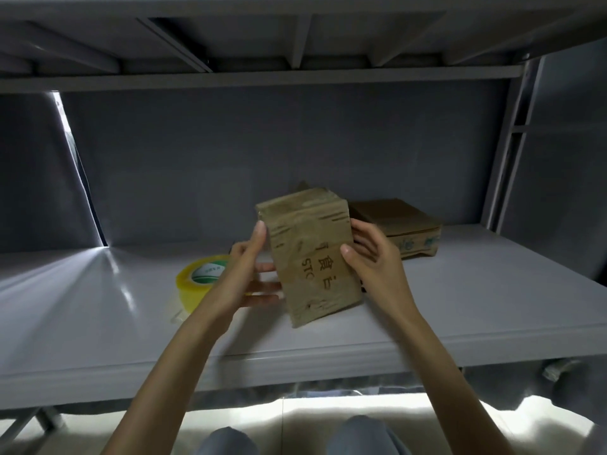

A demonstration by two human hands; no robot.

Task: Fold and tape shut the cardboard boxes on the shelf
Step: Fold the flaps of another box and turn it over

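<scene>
Cardboard box (312, 257) with shiny tape on its faces is between my two hands, tilted, above the middle of the shelf (460, 307), a little nearer its front edge than its back edge. My left hand (243, 274) holds its left side, thumb up along the edge and fingers curled behind it. My right hand (371, 257) holds the right side, thumb pressing on the printed face. A second box (404, 228), flatter, lies behind, toward the back right of the shelf. A roll of yellow tape (200, 279) rests on the shelf just left of my left hand.
</scene>
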